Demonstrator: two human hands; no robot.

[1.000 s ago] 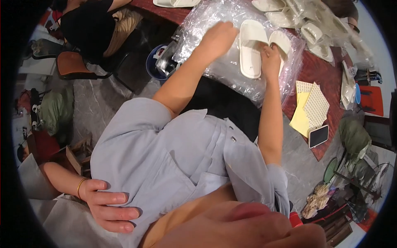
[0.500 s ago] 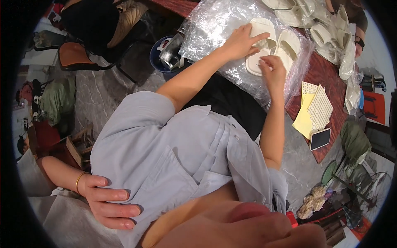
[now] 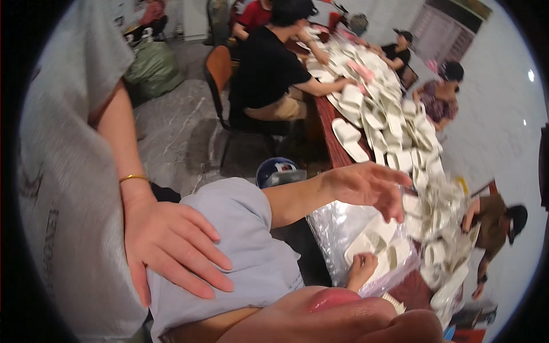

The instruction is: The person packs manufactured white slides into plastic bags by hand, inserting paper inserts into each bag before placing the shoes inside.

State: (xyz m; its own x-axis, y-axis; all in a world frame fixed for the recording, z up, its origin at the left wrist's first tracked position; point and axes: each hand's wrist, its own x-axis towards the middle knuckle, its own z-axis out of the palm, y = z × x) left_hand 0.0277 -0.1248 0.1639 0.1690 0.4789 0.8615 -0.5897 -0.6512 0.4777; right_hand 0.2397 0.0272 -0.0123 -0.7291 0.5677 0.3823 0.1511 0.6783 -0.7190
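Note:
A pair of white slide slippers lies on a clear plastic bag (image 3: 325,227): one slipper (image 3: 374,235) and its mate (image 3: 398,251) side by side. My left hand (image 3: 366,184) hangs in the air above them, fingers spread and bent, holding nothing. Low beside the slippers is my right hand (image 3: 361,270), its fingers curled together. Anything between those fingertips is hidden. Part of a small-patterned label sheet (image 3: 393,302) shows beyond my right hand, mostly covered.
White slippers lie heaped (image 3: 394,128) along the red-brown table (image 3: 336,146), some bagged. Several people sit or stand around it. Another person's hand (image 3: 171,246) with a gold bangle rests on my upper arm. A blue bucket (image 3: 269,171) stands by a chair (image 3: 218,74).
The view has swung up toward the far table and people. My left hand has lifted off the slippers into the air. My right hand stays by them.

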